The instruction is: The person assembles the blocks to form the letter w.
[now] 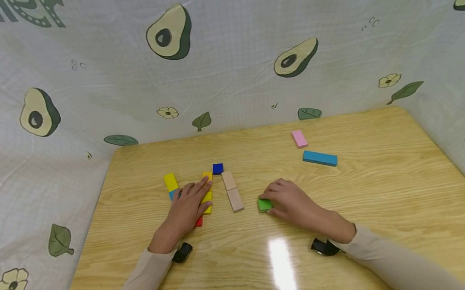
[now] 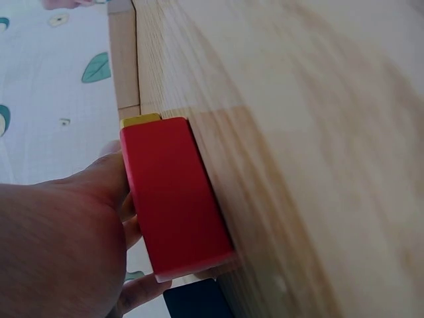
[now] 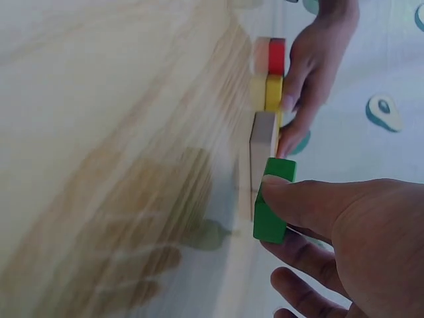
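My right hand (image 1: pixel 291 204) pinches a green block (image 3: pixel 274 225) between thumb and fingers, low over the middle of the table. My left hand (image 1: pixel 184 210) rests across a group of colored blocks, its fingers extended and spread a little. Around and under it show a yellow block (image 1: pixel 170 181) at the far left, a light blue block (image 1: pixel 173 195) just below that, yellow blocks (image 1: pixel 208 210) along the right side, and a red block (image 2: pixel 175 199) at the near end. The hand hides the middle of this group. Between the hands, two plain wooden blocks (image 1: pixel 234 198) lie end to end in a line.
A small dark blue block (image 1: pixel 218 168) lies by the far end of the wooden pair. Farther right are a pink block (image 1: pixel 299 138) and a long blue block (image 1: pixel 320 158). A patterned cloth (image 1: pixel 231 67) hangs behind the wooden table (image 1: pixel 379 184).
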### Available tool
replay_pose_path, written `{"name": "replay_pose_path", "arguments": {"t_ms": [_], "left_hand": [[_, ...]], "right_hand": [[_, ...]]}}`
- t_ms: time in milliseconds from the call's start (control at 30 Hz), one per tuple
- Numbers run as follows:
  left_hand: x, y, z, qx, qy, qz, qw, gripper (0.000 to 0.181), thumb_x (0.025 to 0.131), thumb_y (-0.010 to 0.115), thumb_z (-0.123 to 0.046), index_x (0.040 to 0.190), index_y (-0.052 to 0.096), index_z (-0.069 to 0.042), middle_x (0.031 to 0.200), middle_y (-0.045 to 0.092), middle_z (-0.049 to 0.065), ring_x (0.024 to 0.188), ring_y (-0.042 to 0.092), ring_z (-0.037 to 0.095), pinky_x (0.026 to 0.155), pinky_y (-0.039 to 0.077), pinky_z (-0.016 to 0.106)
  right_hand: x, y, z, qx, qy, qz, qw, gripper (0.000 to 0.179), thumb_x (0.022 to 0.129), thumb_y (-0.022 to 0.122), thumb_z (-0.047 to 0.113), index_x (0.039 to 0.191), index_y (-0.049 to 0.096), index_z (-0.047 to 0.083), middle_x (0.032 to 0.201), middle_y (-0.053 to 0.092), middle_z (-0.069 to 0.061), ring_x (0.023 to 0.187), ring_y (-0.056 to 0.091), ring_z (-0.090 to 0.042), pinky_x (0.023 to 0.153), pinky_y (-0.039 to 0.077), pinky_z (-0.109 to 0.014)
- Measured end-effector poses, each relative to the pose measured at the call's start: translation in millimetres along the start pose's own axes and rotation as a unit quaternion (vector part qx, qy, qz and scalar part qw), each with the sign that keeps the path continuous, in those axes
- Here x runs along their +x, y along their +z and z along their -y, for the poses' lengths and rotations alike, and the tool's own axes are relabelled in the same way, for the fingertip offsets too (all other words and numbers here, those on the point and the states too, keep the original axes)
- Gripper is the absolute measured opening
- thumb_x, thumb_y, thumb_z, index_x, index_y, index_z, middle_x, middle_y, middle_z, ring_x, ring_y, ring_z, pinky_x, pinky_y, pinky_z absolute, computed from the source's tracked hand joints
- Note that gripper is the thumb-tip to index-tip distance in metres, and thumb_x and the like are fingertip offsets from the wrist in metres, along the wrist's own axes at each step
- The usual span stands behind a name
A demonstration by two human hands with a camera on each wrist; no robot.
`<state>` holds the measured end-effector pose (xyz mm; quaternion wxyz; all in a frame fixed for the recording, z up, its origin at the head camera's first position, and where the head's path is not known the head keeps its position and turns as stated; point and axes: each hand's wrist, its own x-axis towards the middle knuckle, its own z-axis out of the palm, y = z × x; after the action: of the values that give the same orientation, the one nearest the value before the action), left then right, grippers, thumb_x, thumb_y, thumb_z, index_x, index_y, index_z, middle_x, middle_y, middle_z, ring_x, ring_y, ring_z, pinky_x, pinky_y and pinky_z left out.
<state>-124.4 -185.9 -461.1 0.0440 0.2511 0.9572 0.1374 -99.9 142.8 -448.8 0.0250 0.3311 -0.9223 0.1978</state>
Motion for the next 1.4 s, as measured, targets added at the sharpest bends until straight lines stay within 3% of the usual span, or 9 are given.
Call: {"name": "replay_pose_path", "arguments": {"t_ms": [467, 933, 1400], "left_hand": [[-0.3, 0.2, 0.5, -0.001, 0.002, -0.002, 1.0, 0.057, 0.11, 0.058, -0.028, 0.161, 0.045, -0.005, 0.17, 0.037, 0.013, 0.147, 0.041, 0.043, 0.113, 0.031, 0.07], [-1.3, -0.6, -0.9, -0.01, 0.007, -0.013, 0.9998, 0.057, 0.11, 0.059, -0.025, 0.161, 0.045, -0.003, 0.169, 0.038, 0.014, 0.146, 0.041, 0.045, 0.113, 0.031, 0.072], [0.5, -2.4, 0.1, -0.006, 0.0, 0.011, 0.9999, 0.058, 0.111, 0.058, -0.028, 0.162, 0.043, -0.005, 0.171, 0.035, 0.013, 0.15, 0.036, 0.044, 0.119, 0.025, 0.07]], "right_hand": [[8.5, 18, 15, 0.014, -0.037, 0.012, 0.9992, 0.032, 0.09, 0.086, 0.014, 0.12, 0.079, 0.007, 0.112, 0.072, -0.004, 0.109, 0.062, -0.026, 0.095, 0.053, -0.047], [11.2, 22, 23, -0.005, -0.031, 0.013, 0.9994, 0.032, 0.09, 0.086, 0.017, 0.121, 0.079, 0.01, 0.113, 0.073, -0.003, 0.109, 0.063, -0.025, 0.093, 0.052, -0.045], [3.4, 15, 23, 0.009, -0.004, 0.009, 0.9999, 0.036, 0.091, 0.085, 0.019, 0.125, 0.076, 0.006, 0.121, 0.072, -0.008, 0.116, 0.063, -0.029, 0.102, 0.051, -0.05]]}}
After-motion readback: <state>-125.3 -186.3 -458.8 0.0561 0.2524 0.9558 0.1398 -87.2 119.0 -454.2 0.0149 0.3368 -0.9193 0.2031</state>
